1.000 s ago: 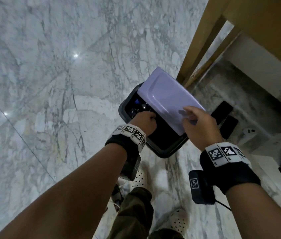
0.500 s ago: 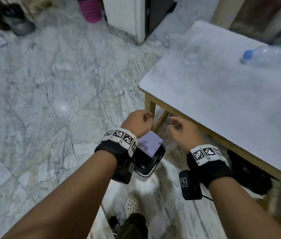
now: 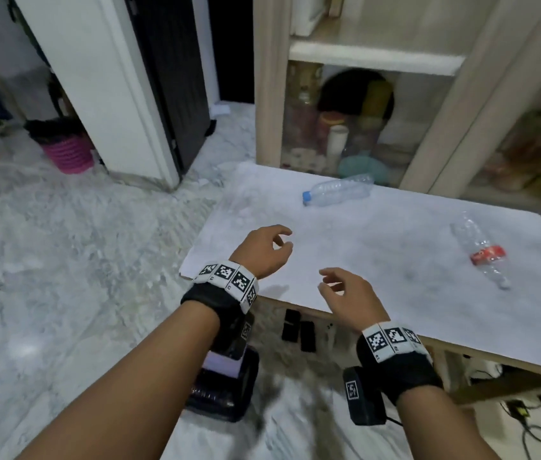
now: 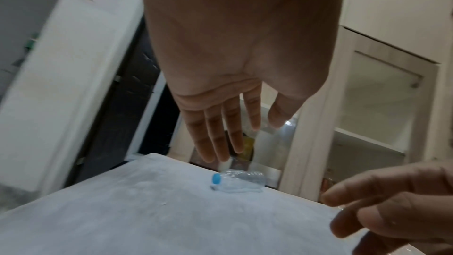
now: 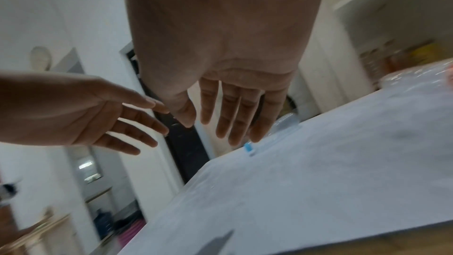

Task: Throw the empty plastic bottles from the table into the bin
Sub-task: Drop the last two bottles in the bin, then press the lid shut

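A clear bottle with a blue cap (image 3: 337, 192) (image 4: 237, 181) lies on its side at the far edge of the white table (image 3: 378, 257). A second clear bottle with a red label (image 3: 481, 249) lies near the table's right end. My left hand (image 3: 264, 249) (image 4: 235, 123) hovers empty over the near left part of the table, its fingers relaxed. My right hand (image 3: 345, 293) (image 5: 232, 115) hangs empty over the front edge, fingers spread. The black bin with a lilac lid (image 3: 226, 383) stands on the floor below my left forearm.
A shelf unit (image 3: 362, 111) with jars stands behind the table. A white door frame and dark door (image 3: 149, 94) are at the left, with a pink basket (image 3: 68, 154) beside them. Black objects (image 3: 299, 330) and cables (image 3: 524, 419) lie on the marble floor under the table.
Both hands have left the bin lid and risen from the floor to above the table. The view has swung up from the bin to the tabletop and its two bottles.
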The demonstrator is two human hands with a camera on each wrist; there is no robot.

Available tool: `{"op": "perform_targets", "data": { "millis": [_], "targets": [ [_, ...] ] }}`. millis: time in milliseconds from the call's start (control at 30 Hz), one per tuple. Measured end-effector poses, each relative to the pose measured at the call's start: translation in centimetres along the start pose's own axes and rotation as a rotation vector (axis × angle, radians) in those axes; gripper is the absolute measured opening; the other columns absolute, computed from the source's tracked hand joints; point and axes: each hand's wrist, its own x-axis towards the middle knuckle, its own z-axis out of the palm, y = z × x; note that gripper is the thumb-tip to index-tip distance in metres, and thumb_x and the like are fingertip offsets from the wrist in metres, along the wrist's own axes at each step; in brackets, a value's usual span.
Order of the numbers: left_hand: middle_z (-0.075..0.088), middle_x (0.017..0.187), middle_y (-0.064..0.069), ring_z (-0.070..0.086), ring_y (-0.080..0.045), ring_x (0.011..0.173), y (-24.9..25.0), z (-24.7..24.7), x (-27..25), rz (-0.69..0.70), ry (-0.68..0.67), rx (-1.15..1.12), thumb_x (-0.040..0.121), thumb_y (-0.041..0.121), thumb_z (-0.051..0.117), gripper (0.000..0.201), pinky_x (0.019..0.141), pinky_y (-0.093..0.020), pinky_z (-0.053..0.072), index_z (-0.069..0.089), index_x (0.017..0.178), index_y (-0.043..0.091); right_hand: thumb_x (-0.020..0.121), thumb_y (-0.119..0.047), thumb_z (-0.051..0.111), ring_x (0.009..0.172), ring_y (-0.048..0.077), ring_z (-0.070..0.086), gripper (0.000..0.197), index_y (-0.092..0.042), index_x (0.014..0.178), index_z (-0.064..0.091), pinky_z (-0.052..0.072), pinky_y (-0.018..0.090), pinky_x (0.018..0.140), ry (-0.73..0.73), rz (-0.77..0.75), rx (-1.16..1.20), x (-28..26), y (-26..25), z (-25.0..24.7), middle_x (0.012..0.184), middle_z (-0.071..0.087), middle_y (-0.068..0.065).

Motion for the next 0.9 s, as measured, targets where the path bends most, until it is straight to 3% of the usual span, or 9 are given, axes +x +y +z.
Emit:
{"op": "perform_targets", "data": {
  "millis": [200, 333, 467, 633, 700, 767, 833, 900],
  "targets": [
    [0.063, 0.116, -0.001, 0.061, -0.021, 0.100, 4.3, 3.3, 5.0, 0.051, -0.112, 0.061, 0.089, 0.038, 0.053, 0.039, 0.096, -0.037, 0.049, 0.056, 0.126, 0.026, 0.089, -0.033, 0.056, 0.102, 0.010, 0.062, 0.029, -0.031, 0.117, 0.061, 0.051, 0.034, 0.091, 0.187, 0.129, 0.036, -0.5, 4.2, -5.8, 0.113, 0.065, -0.009],
    [0.064, 0.115, -0.001, 0.060, -0.022, 0.104, 8.0, 7.9, 8.7, 0.086, -0.174, 0.074, 0.087, 0.038, 0.055, 0.038, 0.099, -0.038, 0.047, 0.057, 0.124, 0.027, 0.089, -0.036, 0.055, 0.115, 0.015, 0.056, 0.040, -0.030, 0.128, 0.053, 0.046, 0.033, 0.095, 0.292, 0.243, -0.024, 0.7, 9.1, -10.7, 0.130, 0.057, -0.003],
    [0.064, 0.116, -0.001, 0.061, -0.021, 0.100, 11.5, 13.6, 13.1, 0.110, -0.243, 0.085, 0.088, 0.037, 0.054, 0.038, 0.096, -0.036, 0.049, 0.057, 0.124, 0.027, 0.086, -0.037, 0.061, 0.139, 0.028, 0.031, 0.061, -0.023, 0.141, 0.040, 0.035, 0.043, 0.107, 0.391, 0.434, -0.140, 4.1, 15.2, -16.7, 0.150, 0.034, 0.009],
    [0.062, 0.119, -0.001, 0.059, -0.017, 0.091, 14.7, 19.1, 18.5, 0.079, -0.264, 0.080, 0.090, 0.034, 0.054, 0.037, 0.087, -0.026, 0.045, 0.056, 0.126, 0.025, 0.078, -0.039, 0.068, 0.147, 0.030, 0.010, 0.082, -0.026, 0.146, 0.024, 0.027, 0.047, 0.113, 0.394, 0.623, -0.170, 10.2, 22.7, -22.4, 0.158, 0.013, 0.012],
    [0.060, 0.122, -0.002, 0.062, -0.019, 0.092, 15.7, 20.7, 20.3, 0.057, -0.280, 0.065, 0.091, 0.033, 0.054, 0.037, 0.083, -0.025, 0.044, 0.055, 0.127, 0.024, 0.076, -0.042, 0.070, 0.145, 0.031, 0.015, 0.089, -0.028, 0.147, 0.019, 0.027, 0.048, 0.112, 0.361, 0.681, -0.170, 12.4, 25.0, -23.9, 0.157, 0.015, 0.013],
    [0.059, 0.123, -0.002, 0.063, -0.020, 0.098, 16.3, 21.6, 21.7, 0.033, -0.282, 0.060, 0.091, 0.033, 0.054, 0.037, 0.082, -0.024, 0.043, 0.054, 0.128, 0.025, 0.076, -0.041, 0.070, 0.138, 0.035, 0.032, 0.088, -0.026, 0.147, 0.020, 0.033, 0.048, 0.108, 0.349, 0.710, -0.177, 14.3, 26.8, -24.7, 0.150, 0.030, 0.015],
    [0.059, 0.124, -0.002, 0.060, -0.019, 0.101, 16.4, 21.9, 22.9, 0.010, -0.263, 0.067, 0.092, 0.033, 0.054, 0.037, 0.084, -0.024, 0.042, 0.054, 0.128, 0.025, 0.078, -0.042, 0.067, 0.120, 0.036, 0.052, 0.075, -0.024, 0.141, 0.030, 0.042, 0.046, 0.100, 0.336, 0.693, -0.195, 15.5, 28.0, -25.1, 0.133, 0.051, 0.015],
    [0.058, 0.126, -0.003, 0.057, -0.017, 0.099, 16.2, 21.9, 23.7, -0.020, -0.241, 0.074, 0.092, 0.032, 0.054, 0.038, 0.088, -0.025, 0.042, 0.053, 0.130, 0.024, 0.081, -0.045, 0.063, 0.108, 0.033, 0.061, 0.057, -0.025, 0.131, 0.046, 0.048, 0.041, 0.092, 0.321, 0.660, -0.194, 16.4, 28.5, -25.4, 0.122, 0.063, 0.010]
  ]
}}
